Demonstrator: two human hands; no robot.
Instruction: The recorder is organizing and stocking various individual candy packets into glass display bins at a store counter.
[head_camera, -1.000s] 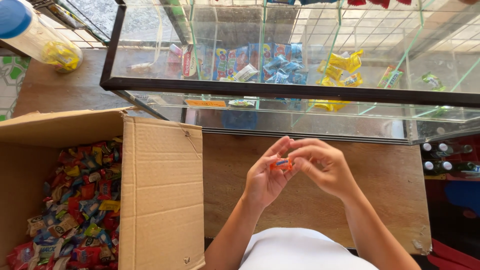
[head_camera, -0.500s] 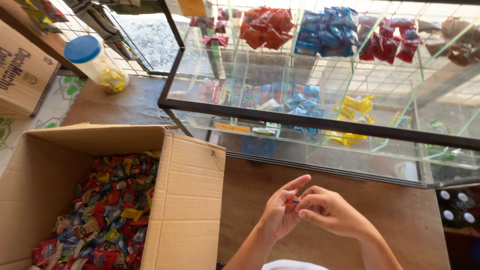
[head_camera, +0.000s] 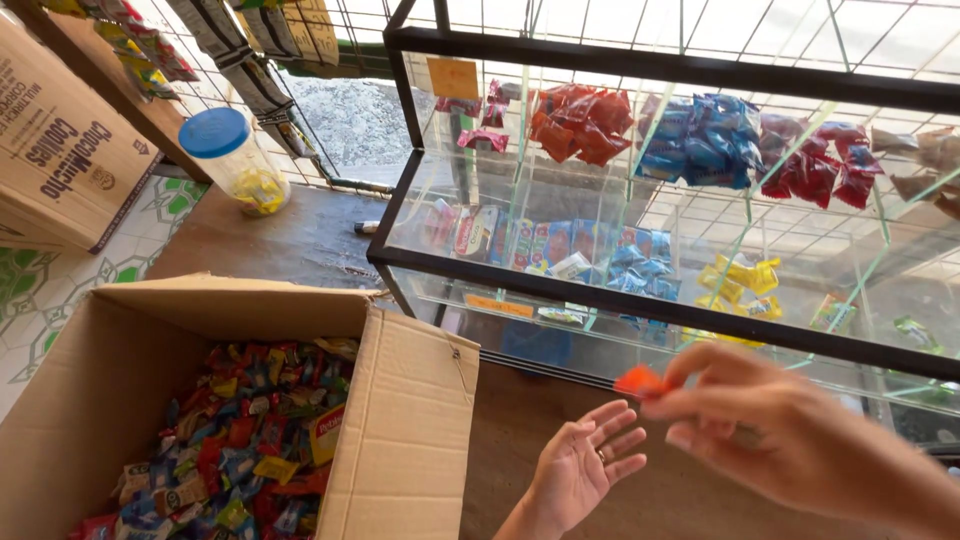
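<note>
A small shop corner with a wooden tabletop (head_camera: 300, 240) is seen from above, and a glass display case (head_camera: 640, 300) with a black frame stands on it. I use this case as the landmark.

Just in front of the lower front rail of the case, the right hand (head_camera: 800, 440) pinches a small orange sweet (head_camera: 638, 381) between thumb and fingertips. The sweet is blurred, so its long axis is hard to tell; it seems to lie roughly sideways and to stick out to the left of the fingers. It is lifted above the tabletop, touching nothing else, and I think the fingertip grip leaves most of the piece free.

The left hand (head_camera: 585, 465) is lower, in front of the case, with the palm up and the fingers spread; it holds nothing.

To the left of the case stands an open cardboard box (head_camera: 400, 440), full of mixed colourful wrapped sweets (head_camera: 240, 440). Its flaps stand open, probably so a hand can reach in easily.

Inside the case, red, blue and yellow packets (head_camera: 700, 140) lie sorted by colour on glass shelves. Behind the case's left end stands a clear jar with a blue lid (head_camera: 235, 160), and further left a closed brown carton (head_camera: 60, 150).
</note>
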